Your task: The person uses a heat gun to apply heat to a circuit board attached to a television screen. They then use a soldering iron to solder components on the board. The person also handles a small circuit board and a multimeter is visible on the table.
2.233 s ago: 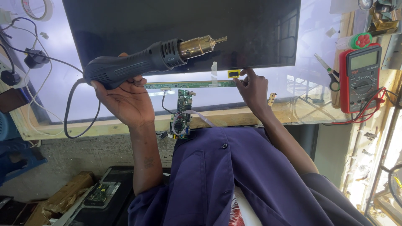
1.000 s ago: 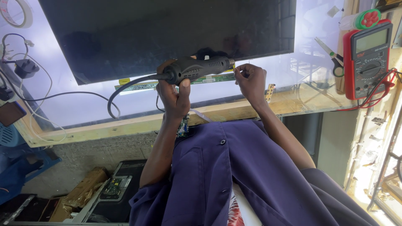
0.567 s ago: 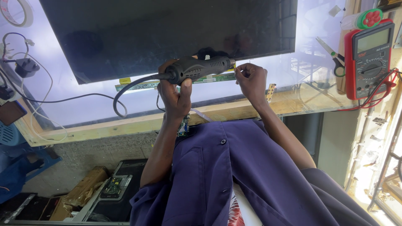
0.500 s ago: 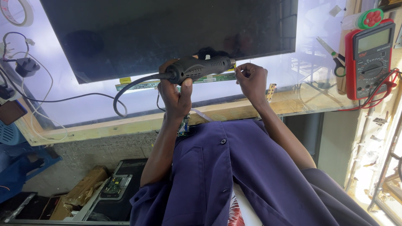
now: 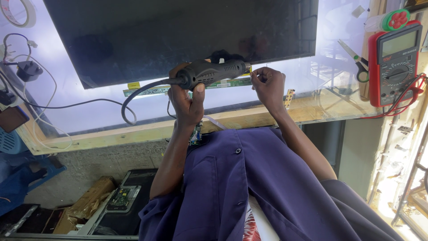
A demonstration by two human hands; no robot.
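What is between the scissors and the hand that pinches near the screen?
In the head view, between the scissors and the right hand lies a small yellowish strip on the bright glass table. Nothing else lies there.

There was one dark screen panel (image 5: pixel 178 40) on the bench (image 5: pixel 133 131), one heat gun (image 5: pixel 214 73), one long green circuit strip (image 5: pixel 147 90), one multimeter (image 5: pixel 394 58), one pair of scissors (image 5: pixel 354 60), one tape roll (image 5: pixel 20 13), and two hands.
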